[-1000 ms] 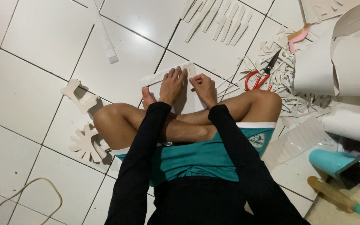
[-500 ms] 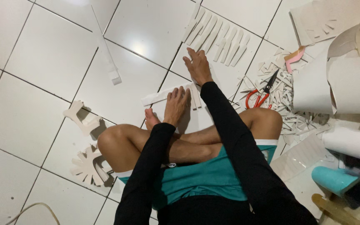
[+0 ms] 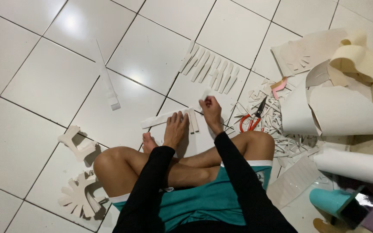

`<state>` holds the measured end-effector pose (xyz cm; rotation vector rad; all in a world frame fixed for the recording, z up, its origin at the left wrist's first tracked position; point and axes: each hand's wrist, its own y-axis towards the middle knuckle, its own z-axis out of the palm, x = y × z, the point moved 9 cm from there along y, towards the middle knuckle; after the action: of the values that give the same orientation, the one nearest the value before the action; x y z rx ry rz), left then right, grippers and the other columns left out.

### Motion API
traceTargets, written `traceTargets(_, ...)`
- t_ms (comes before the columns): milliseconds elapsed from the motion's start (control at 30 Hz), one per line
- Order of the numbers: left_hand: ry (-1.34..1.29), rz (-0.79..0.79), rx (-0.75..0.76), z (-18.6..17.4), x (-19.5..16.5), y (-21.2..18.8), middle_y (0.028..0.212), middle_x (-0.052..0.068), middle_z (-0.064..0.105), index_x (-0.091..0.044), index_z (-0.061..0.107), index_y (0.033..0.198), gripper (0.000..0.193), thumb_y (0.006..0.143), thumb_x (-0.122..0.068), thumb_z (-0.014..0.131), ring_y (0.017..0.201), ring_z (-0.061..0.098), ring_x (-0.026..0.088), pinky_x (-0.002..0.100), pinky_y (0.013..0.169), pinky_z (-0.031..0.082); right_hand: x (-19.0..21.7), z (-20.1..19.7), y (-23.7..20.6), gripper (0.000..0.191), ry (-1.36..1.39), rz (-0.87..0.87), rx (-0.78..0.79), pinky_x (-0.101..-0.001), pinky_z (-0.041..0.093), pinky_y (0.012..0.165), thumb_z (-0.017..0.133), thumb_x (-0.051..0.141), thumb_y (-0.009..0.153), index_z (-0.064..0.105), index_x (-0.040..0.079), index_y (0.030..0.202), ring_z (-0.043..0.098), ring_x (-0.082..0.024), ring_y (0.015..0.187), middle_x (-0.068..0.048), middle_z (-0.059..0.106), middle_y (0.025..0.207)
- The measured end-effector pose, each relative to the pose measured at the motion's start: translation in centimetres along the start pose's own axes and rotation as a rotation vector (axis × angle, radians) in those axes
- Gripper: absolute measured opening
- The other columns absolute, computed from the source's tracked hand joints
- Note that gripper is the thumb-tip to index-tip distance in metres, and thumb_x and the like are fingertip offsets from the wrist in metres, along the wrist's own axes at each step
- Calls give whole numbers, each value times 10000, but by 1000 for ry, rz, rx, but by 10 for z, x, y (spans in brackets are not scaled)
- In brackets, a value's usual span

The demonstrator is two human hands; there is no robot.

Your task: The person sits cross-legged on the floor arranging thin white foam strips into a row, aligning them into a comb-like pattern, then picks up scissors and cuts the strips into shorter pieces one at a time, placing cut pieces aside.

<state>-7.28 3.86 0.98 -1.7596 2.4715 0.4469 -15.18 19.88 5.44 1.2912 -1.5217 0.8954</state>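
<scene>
A row of cut strips already lies on the floor; the left hand presses flat, fingers spread, on the long foam strip, while the right hand pinches a small cut piece just above it; much uncut sheet seems left

Teal container cut by the bottom edge, strip ends under the left hand.

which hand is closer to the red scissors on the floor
Right. The right hand, pinching a small white strip, is just left of the red scissors; the left hand presses on foam strips farther left.
</scene>
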Motion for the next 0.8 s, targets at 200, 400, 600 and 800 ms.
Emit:
traceTargets(200,57,6,32,-9,-5,-2,1458,206,496,-46,475,1465,603,875,-92,587,1361,475,388,476,1114,386,-17,-43,-91,348,282,109,139,-239,551,714,651,143,928,575,6,1239,662,-65,803,-17,758,991)
traceTargets(400,-103,-15,34,-26,-9,-13,1428,205,505,-41,479,1432,514,936,-126,582,1355,473,388,478,1108,394,-15,-31,-94,375,143,173,186,-229,501,617,644,174,940,607,11,1275,596,-70,664,-44,749,852)
traceTargets(600,26,7,-21,-36,-13,-20,1431,186,522,30,484,1406,551,883,-116,574,1357,495,348,426,1104,425,-16,-27,-96,273,79,155,205,-237,415,564,629,244,1008,656,15,1154,509,-44,626,-35,744,801)
traceTargets(800,-6,-38,-47,-42,-10,-17,1376,206,543,-1,536,1258,349,931,-116,576,1290,535,342,428,1054,471,-20,-32,-101,315,-19,171,233,-259,404,544,591,317,1036,667,12,1050,465,-61,579,-4,688,701)
